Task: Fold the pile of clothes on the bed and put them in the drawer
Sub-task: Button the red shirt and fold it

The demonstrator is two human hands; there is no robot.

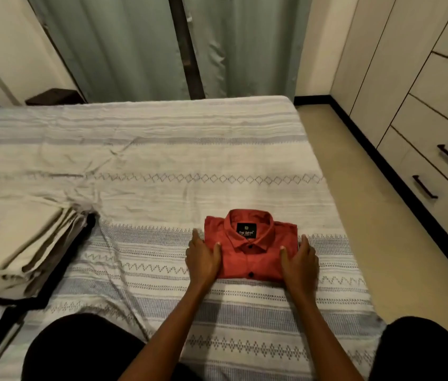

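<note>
Head view showed the left hand and right hand apart, fingers straight, pressing either side of the folded red shirt between them.

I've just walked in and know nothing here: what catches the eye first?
A red shirt, folded collar-up, lies on the striped bed, with the left hand and right hand flat against its sides. A stack of folded beige clothes sits at the left; closed drawers stand at the right.
</note>
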